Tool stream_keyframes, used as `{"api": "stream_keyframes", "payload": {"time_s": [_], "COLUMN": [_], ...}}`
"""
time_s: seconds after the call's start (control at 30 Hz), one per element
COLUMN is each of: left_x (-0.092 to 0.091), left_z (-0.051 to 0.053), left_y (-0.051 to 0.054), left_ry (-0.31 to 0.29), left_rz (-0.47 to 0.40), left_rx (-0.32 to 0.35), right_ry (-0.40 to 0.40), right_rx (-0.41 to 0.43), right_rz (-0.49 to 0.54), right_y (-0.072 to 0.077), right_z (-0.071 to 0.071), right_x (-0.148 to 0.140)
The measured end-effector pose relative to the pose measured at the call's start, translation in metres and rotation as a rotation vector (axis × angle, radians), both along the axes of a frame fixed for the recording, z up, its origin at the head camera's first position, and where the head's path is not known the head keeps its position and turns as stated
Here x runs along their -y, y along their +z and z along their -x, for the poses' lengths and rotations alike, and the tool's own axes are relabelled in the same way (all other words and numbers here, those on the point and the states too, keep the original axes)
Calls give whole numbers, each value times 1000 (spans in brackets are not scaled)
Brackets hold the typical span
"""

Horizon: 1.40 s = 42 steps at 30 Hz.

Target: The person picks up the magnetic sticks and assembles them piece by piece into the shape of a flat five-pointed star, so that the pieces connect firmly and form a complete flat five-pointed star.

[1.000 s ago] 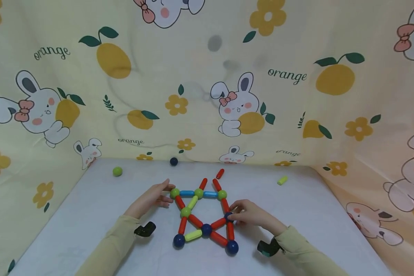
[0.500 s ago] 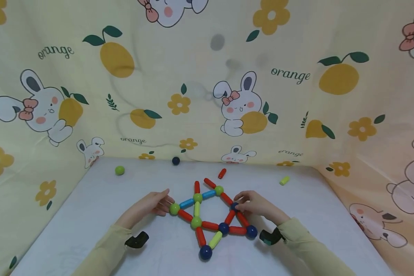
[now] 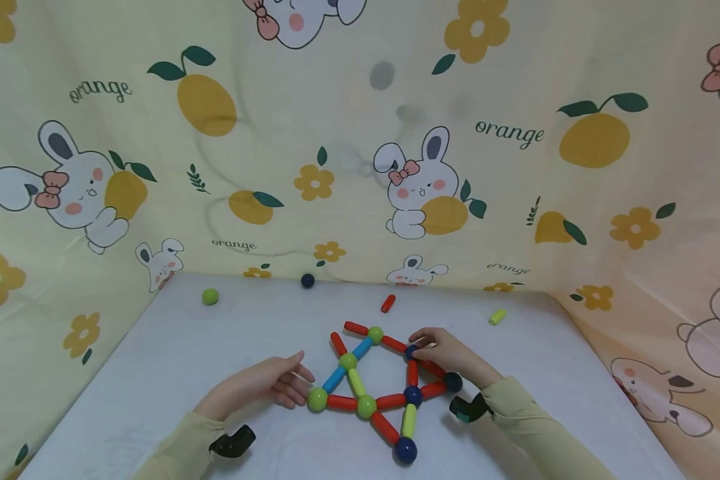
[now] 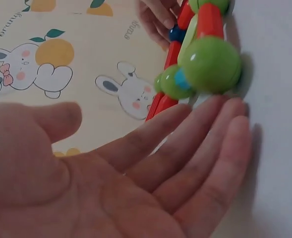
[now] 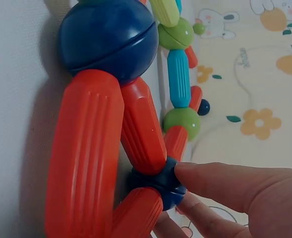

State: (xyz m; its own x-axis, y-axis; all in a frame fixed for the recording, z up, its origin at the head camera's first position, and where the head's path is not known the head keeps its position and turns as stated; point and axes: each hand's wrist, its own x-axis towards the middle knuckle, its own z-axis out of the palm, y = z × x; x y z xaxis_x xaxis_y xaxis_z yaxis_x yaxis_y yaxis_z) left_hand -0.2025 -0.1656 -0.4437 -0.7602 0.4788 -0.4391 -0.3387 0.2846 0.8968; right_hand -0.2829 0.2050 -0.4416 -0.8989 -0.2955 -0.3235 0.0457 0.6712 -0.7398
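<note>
A flat frame of magnetic rods and balls lies on the white table, with red rods (image 3: 390, 401), blue rods (image 3: 334, 380) and yellow-green rods (image 3: 409, 421) between green and dark blue balls. My left hand (image 3: 270, 383) is at the frame's left corner. Its fingers are extended and the fingertips touch a green ball (image 3: 317, 399), as the left wrist view also shows (image 4: 212, 64). On the far right side, my right hand (image 3: 450, 353) pinches a dark blue ball (image 5: 158, 181) between thumb and fingers. Another dark blue ball (image 3: 405, 451) forms the near corner.
Loose pieces lie toward the back: a green ball (image 3: 210, 297), a dark blue ball (image 3: 307, 281), a red rod (image 3: 388, 303) and a yellow-green rod (image 3: 497, 317). A printed cloth (image 3: 336, 133) hangs behind the table (image 3: 156, 373).
The whole frame has turned counterclockwise on the table. Its left corner came nearer with my left hand, the near corner swung right, and my right hand moved slightly away with its ball.
</note>
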Motion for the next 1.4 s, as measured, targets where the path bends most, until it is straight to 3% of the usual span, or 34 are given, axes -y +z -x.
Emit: {"api": "stream_keyframes", "payload": {"time_s": [0.07, 0.13, 0.23, 0.37, 0.5, 0.63, 0.83, 0.97, 1.27, 1.4], "left_x": [1, 3, 5, 13, 15, 12, 11, 9, -2, -6], "left_z": [6, 18, 44, 82, 117, 139, 160, 169, 174, 174], "left_y": [1, 3, 7, 9, 3, -1, -14, -24, -31, -35], "left_ry": [7, 48, 161, 300, 375, 431, 409, 396, 376, 375], "left_rz": [33, 67, 87, 28, 16, 52, 150, 146, 246, 248], "left_rx": [-25, -66, -150, -246, -366, -455, -551, -541, -561, -523], "right_ry": [-1, -3, -4, 6, 4, 5, 3, 9, 16, 9], "right_rx": [-3, -3, -5, -8, -8, -10, -9, -13, -22, -25], "right_rz": [3, 4, 5, 10, 14, 16, 28, 34, 22, 10], "right_y": [0, 0, 0, -2, -4, -6, -7, -6, -6, -4], "right_z": [0, 0, 0, 0, 1, 2, 1, -1, -3, -3], "right_x": [0, -1, -1, -2, -4, -5, -5, -3, -2, -3]}}
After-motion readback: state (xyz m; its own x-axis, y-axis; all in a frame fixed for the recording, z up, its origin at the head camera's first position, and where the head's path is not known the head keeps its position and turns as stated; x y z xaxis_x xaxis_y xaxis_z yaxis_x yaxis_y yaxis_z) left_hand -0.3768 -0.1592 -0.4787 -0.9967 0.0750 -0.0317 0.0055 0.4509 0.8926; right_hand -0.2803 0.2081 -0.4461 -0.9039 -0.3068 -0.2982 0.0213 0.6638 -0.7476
